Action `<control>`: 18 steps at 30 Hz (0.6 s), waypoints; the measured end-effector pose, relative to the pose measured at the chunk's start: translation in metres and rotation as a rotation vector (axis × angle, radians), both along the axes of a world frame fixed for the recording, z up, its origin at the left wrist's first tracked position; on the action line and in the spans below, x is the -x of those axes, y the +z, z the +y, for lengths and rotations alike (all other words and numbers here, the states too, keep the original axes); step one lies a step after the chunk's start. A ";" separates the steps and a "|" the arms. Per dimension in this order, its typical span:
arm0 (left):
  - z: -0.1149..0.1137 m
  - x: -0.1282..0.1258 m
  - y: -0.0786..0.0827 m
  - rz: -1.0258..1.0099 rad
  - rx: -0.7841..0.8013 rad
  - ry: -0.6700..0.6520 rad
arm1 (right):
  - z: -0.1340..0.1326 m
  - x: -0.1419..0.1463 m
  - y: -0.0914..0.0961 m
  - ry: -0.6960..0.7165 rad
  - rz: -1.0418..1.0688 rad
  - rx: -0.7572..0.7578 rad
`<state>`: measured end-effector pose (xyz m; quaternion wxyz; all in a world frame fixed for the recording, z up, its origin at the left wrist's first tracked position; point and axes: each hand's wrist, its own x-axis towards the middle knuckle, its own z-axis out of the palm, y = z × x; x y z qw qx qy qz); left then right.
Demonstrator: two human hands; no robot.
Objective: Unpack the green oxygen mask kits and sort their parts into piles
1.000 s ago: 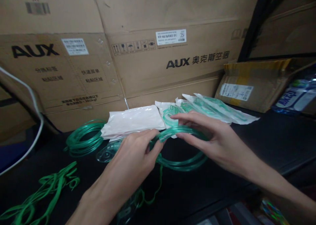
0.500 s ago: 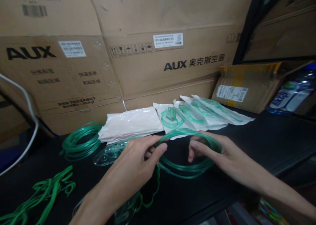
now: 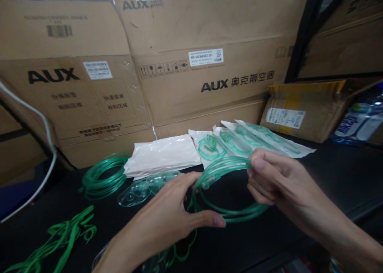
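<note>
A loop of translucent green tubing (image 3: 230,213) hangs between my two hands over the black table (image 3: 317,193). My left hand (image 3: 176,213) grips the loop's left side, thumb stretched along its lower strand. My right hand (image 3: 272,177) pinches the upper right part of the coil with curled fingers. A clear mask (image 3: 140,189) lies just left of my left hand. More green tubing trails below my left wrist.
A second green tubing coil (image 3: 101,175) and green elastic straps (image 3: 60,241) lie at the left. Flat white pouches (image 3: 163,155) and several sealed packs with green tubing (image 3: 254,139) sit behind, against large cardboard boxes (image 3: 209,65). A small box (image 3: 305,109) stands at the right.
My right hand has shifted from the loop's inner side to pinch its upper right. My left thumb has slid down along the lower strand. The view tilted slightly.
</note>
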<state>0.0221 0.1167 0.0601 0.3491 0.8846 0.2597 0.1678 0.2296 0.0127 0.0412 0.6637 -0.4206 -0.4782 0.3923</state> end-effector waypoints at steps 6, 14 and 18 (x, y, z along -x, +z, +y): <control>0.005 0.004 -0.005 -0.117 0.284 0.077 | 0.009 0.009 0.034 -0.156 0.157 -0.194; -0.008 -0.010 -0.008 -0.371 0.620 -0.067 | 0.027 0.039 0.048 -0.169 0.274 -0.251; -0.001 -0.013 -0.009 -0.610 0.588 0.143 | 0.047 0.041 0.038 -0.042 0.119 -0.079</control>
